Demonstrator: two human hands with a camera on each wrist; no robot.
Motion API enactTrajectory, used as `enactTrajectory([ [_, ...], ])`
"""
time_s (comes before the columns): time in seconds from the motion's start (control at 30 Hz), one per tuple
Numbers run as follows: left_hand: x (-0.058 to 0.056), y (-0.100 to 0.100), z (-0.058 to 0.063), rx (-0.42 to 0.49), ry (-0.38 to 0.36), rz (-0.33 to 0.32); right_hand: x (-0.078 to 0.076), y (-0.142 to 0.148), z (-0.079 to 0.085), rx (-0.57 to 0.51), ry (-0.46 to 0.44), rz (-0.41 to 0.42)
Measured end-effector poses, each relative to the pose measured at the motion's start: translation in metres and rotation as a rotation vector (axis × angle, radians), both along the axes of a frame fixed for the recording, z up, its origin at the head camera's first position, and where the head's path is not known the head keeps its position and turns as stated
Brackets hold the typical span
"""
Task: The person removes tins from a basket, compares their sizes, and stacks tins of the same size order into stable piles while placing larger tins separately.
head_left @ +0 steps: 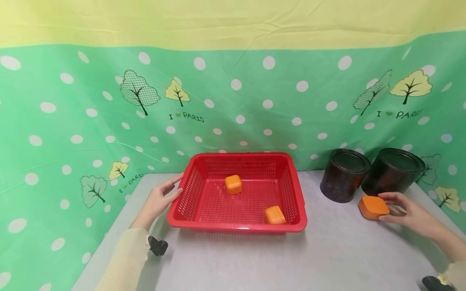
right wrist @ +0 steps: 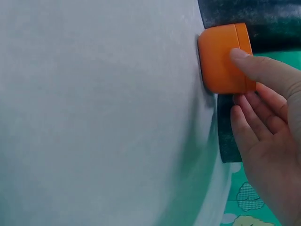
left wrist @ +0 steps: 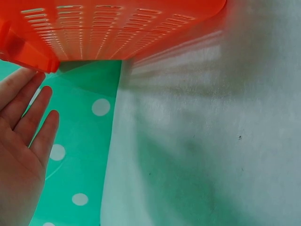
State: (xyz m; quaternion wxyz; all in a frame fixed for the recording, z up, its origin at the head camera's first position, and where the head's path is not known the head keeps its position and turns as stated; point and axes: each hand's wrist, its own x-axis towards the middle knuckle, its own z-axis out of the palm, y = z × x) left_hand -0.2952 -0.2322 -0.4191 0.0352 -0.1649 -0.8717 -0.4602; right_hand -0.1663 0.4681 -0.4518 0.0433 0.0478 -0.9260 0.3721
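Observation:
A red plastic basket (head_left: pixel 238 227) with slotted walls stands on the table. At its left rim, my left hand (head_left: pixel 159 202) has its fingers extended, fingertips right at the edge; the left wrist view shows the fingers nearly straight beside the basket wall (left wrist: pixel 108 33). Far to the right, my right hand (head_left: pixel 409 212) pinches a small orange box (head_left: pixel 373 207) with rounded corners. In the right wrist view the thumb lies across the box (right wrist: pixel 218 61), with the other fingers partly hidden behind it. Inside the basket are two more orange boxes, one further back (head_left: pixel 233 184) and one at the front right (head_left: pixel 275 215).
Two black cans stand at the back right, one on the left (head_left: pixel 341 178) and one on the right (head_left: pixel 387 173), just behind the held box. A green dotted cloth (head_left: pixel 251 93) hangs behind the grey table (head_left: pixel 233 262) and along its sides.

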Motion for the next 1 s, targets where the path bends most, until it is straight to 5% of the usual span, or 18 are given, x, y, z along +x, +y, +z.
enactTrajectory([
  [0.3,0.002,0.0,-0.002,0.011,0.008,-0.002,0.009,-0.013,0.016,0.01,0.15,-0.011],
  [0.67,0.002,0.0,0.0,0.011,0.011,0.002,0.014,-0.061,0.075,-0.006,0.219,0.056],
  [0.83,0.0,-0.001,-0.002,0.029,0.005,-0.005,0.005,-0.103,0.103,-0.056,0.265,0.149],
  [1.0,-0.001,0.0,-0.004,0.042,0.001,0.002,-0.02,-0.152,0.13,-0.091,0.288,0.266],
])
